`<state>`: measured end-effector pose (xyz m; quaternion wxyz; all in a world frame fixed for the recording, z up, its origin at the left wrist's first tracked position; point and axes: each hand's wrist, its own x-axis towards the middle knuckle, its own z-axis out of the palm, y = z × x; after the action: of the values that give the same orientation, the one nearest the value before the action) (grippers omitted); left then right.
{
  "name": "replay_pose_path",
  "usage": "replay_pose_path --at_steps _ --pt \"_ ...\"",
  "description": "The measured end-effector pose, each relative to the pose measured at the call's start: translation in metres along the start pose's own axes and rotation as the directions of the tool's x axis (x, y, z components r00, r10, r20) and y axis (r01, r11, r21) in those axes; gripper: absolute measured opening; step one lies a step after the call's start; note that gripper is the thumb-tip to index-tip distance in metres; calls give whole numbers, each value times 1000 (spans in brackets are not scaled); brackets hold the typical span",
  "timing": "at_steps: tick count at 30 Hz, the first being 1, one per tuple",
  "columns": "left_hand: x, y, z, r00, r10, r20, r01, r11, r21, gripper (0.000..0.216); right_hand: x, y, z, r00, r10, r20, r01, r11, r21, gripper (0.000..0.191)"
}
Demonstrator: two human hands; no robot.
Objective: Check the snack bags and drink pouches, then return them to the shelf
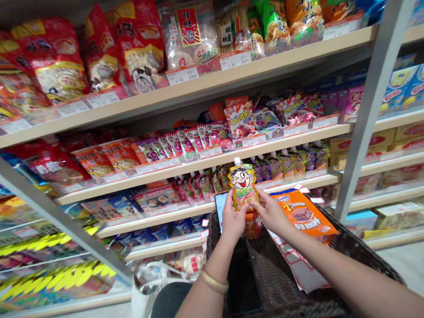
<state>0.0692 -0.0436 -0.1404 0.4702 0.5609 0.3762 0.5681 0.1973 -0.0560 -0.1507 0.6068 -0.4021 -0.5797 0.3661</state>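
Both my hands hold up a yellow drink pouch [243, 185] with a white cap and a cartoon face, above a dark wicker basket [357, 251]. My left hand [232, 221] grips its lower left edge, fingers wrapped. My right hand [272, 213] pinches the lower right edge. A bracelet sits on my left wrist. A phone [220, 207] with a lit screen shows just behind my left hand. A jar with a red lid [253, 225] stands in the basket below the pouch.
An orange snack bag [303, 216] and a red-and-white checked sheet [298, 265] lie in the basket. Shop shelves [212, 161] full of snack packets and pouches rise in front. A grey metal upright [367, 110] stands at the right. A white plastic bag [152, 282] sits low left.
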Motion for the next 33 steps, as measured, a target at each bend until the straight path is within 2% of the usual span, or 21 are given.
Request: replay_pose_path --at_steps 7,15,21,24,28,31,33 --pt "0 0 0 1000 -3 -24 2 1000 -30 73 0 1 2 1000 1 -17 0 999 50 43" --pt "0 -4 0 999 24 -30 -25 999 -39 61 -2 5 5 997 17 -77 -11 997 80 42" --pt "-5 3 4 1000 1 -27 -3 998 -57 58 -3 3 9 988 41 -151 -10 979 203 37" --pt "-8 4 8 995 71 -63 -72 997 -18 50 -2 3 10 979 45 -197 -2 976 216 36" --pt "-11 2 12 956 214 -202 -187 972 145 41 -3 4 11 957 11 -288 23 993 115 35" --pt "-13 1 13 940 301 -159 -252 929 270 25 -6 2 11 955 -32 -295 44 999 32 33" --pt "-13 2 11 936 333 -110 -287 908 305 23 -8 -1 11 962 -54 -267 61 998 18 32"
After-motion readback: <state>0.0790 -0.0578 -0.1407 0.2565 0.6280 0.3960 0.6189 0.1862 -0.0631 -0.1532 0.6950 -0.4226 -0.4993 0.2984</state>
